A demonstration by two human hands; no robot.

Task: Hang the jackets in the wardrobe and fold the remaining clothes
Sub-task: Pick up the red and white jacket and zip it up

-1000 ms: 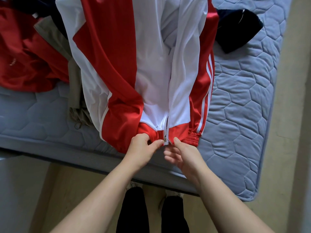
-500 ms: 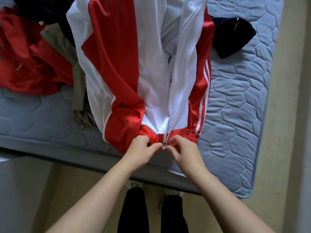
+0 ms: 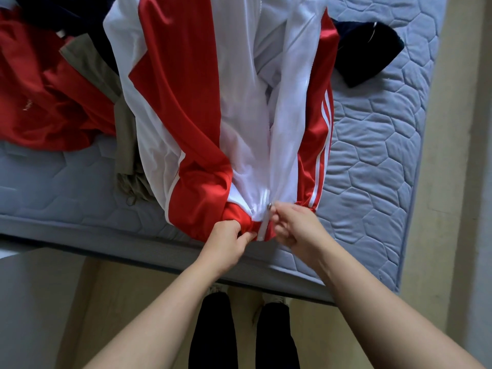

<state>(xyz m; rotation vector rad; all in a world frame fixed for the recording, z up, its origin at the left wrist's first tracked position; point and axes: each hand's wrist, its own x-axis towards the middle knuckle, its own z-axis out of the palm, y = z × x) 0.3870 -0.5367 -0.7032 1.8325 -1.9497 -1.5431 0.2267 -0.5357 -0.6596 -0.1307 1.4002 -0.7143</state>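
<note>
Jacket [image 3: 186, 102] lies front-up on the bed [image 3: 372, 182], hem [image 3: 237, 218] at the near edge. My left grip [image 3: 226, 243] pinches the hem; my right grip [image 3: 298, 227] pinches the zip slider [image 3: 269, 206]. If the hem goes slack, I judge the slider could snag white fabric. A red top [image 3: 40, 102] and khaki garment [image 3: 125, 145] crowd the left side, the khaki one partly underneath.

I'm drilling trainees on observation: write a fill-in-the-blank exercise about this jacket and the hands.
1. The right hand pinches the zipper pull of the red and ____ track jacket.
2. The left hand grips the jacket's ____ hem.
3. The sleeve beside the right hand carries ____ white stripes.
Missing words: white; red; three.
</note>
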